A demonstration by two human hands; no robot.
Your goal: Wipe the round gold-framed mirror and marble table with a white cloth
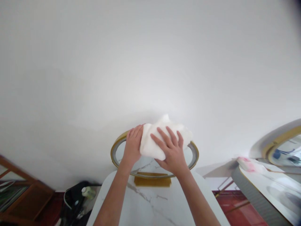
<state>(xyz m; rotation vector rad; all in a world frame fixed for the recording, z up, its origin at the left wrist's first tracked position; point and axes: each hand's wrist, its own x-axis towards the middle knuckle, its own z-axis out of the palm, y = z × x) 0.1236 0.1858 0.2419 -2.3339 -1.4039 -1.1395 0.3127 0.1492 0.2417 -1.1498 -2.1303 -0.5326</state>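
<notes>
A mirror with a gold oval frame (195, 153) stands on a gold base (152, 181) on a white marbled tabletop (155, 207). Over its upper part lies a bunched white cloth (152, 142). My right hand (171, 150) presses on this cloth with its fingers spread. Beside the cloth's left edge, my left hand (134, 144) grips the top of the frame, its fingers close together over the rim.
A second table (265, 191) at the right carries another gold-framed mirror (282, 141) and a pink and white cloth (250, 164). Lower left are a black bag (72, 197), a bottle (88, 192) and a wooden cabinet (33, 201). Behind everything rises a white wall (141, 62).
</notes>
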